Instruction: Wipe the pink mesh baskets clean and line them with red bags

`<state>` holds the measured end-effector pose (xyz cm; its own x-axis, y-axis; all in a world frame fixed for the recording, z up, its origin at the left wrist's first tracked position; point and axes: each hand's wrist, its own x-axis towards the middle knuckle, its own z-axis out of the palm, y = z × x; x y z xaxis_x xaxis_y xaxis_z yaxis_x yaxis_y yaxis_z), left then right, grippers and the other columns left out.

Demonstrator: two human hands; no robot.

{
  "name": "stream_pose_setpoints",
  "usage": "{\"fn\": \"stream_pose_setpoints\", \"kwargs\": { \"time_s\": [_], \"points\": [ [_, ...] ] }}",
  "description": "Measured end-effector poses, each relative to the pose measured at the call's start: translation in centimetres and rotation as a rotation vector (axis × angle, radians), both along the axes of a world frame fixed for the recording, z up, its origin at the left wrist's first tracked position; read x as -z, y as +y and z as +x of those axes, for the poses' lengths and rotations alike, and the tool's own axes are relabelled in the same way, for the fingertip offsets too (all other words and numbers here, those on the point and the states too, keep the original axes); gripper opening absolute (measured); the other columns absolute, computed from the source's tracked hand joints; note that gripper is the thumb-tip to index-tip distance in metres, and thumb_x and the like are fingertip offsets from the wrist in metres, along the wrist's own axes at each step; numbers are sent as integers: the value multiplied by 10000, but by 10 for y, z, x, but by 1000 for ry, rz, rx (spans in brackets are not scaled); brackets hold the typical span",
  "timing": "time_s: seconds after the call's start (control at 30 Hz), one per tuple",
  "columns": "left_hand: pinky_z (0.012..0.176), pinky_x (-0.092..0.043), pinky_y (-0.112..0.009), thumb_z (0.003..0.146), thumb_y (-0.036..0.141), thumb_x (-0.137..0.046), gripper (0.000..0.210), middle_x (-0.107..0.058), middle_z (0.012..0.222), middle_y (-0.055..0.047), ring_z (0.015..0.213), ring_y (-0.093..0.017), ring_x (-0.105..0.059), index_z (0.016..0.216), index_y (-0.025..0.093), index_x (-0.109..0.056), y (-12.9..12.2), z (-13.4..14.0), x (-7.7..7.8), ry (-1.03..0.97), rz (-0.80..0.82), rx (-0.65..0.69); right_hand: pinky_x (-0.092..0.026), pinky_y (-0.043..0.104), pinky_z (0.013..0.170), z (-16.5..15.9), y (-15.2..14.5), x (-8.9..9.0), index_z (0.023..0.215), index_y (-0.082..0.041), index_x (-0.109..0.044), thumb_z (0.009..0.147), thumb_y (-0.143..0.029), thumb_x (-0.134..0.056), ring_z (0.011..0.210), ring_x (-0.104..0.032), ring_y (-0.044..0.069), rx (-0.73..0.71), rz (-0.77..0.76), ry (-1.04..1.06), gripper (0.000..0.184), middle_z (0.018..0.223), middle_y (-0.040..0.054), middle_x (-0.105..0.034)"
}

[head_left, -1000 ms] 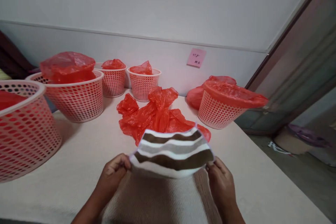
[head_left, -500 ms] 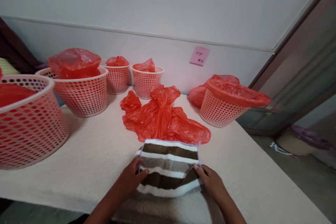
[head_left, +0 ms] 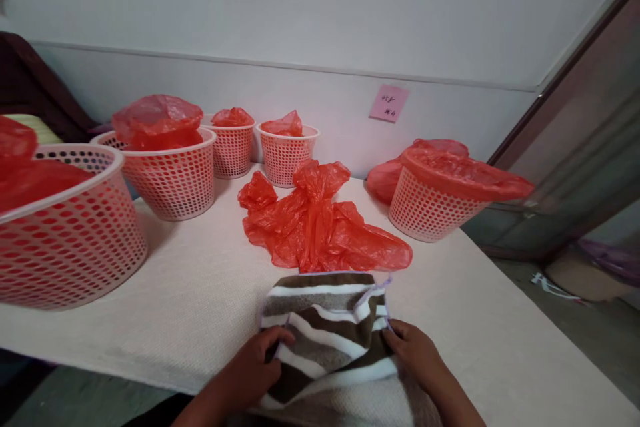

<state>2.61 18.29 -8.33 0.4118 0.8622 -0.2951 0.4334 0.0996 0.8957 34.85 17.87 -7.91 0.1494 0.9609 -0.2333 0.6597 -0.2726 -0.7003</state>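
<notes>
Fingers of both the left hand (head_left: 257, 363) and right hand (head_left: 413, 350) curl closed, palms down, pinching the striped towel (head_left: 325, 327) flat.

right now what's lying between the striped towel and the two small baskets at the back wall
In the head view, a crumpled red plastic bag lies on the table between the striped towel and the two small baskets; nothing else sits there.

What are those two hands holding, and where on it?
A striped towel: the left hand grips its left edge, the right hand its right edge, on the table.
</notes>
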Motion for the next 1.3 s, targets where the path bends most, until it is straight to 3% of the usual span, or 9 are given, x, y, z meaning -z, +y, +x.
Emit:
{"fn": "stream_pose_setpoints", "kwargs": {
  "time_s": [0.13,0.27,0.37,0.5,0.6,0.8,0.9,1.1,1.3],
  "points": [
    [954,-429,-367,768,203,-535,446,-680,1205,-50,1071,-250,-619,1200,244,-637,1,1,-8,-61,-26,17,-414,336,692,-4,-1,0,727,-223,-679,829,-556,-392,747,-651,259,-11,-48,-125,452,769,69,-737],
    [1097,-336,-363,791,173,-464,531,-586,1378,-4,1290,-227,-500,1303,275,-563,3,-4,-19,-137,30,-40,-396,325,660,0,-2,7,725,-215,-650,837,-355,-422,720,-652,241,-14,-114,-256,290,763,88,-733],
    [1183,-186,-366,807,192,-420,573,-468,1490,-37,1417,-212,-337,1378,203,-477,9,-13,-11,-120,131,-164,-382,338,666,2,-2,9,711,-201,-623,808,-272,-439,754,-649,265,5,-124,-317,220,797,134,-731],
    [1194,-170,-413,729,123,-422,628,-477,1465,-136,1392,-234,-381,1353,91,-480,13,-18,8,-37,180,-205,-371,338,657,1,-2,7,671,-202,-583,785,-229,-435,771,-646,274,-13,-165,-341,189,808,150,-722],
    [1183,-210,-424,697,86,-417,657,-496,1452,-119,1367,-226,-415,1349,120,-491,12,-17,12,9,200,-179,-370,326,658,1,-3,3,657,-211,-564,782,-227,-445,765,-641,252,-27,-192,-333,174,796,122,-717],
    [1113,-335,-471,817,260,-470,537,-552,1387,-144,1276,-267,-510,1336,125,-490,18,-12,3,78,216,-185,-402,352,701,-5,-2,-7,782,-219,-554,886,-564,-367,815,-644,279,115,-207,-317,406,837,117,-697],
    [1124,-321,-481,833,265,-460,516,-546,1384,-171,1294,-270,-490,1318,92,-494,23,-3,1,100,275,-208,-412,365,732,-13,3,-8,930,-203,-549,900,-504,-379,881,-643,300,199,-143,-328,347,918,130,-688],
    [1180,-244,-365,894,237,-364,491,-493,1448,-51,1376,-141,-378,1379,209,-440,26,5,-1,67,490,-217,-416,333,824,-24,12,-6,1137,-168,-526,901,-257,-345,973,-623,253,210,100,-316,309,1077,128,-651],
    [1167,-247,-505,799,157,-408,589,-452,1450,-169,1376,-272,-383,1384,90,-428,36,-6,16,147,389,-262,-403,306,800,-22,20,-6,1079,-185,-549,897,-216,-351,945,-614,224,208,101,-330,271,1046,105,-649]
  ]
}}
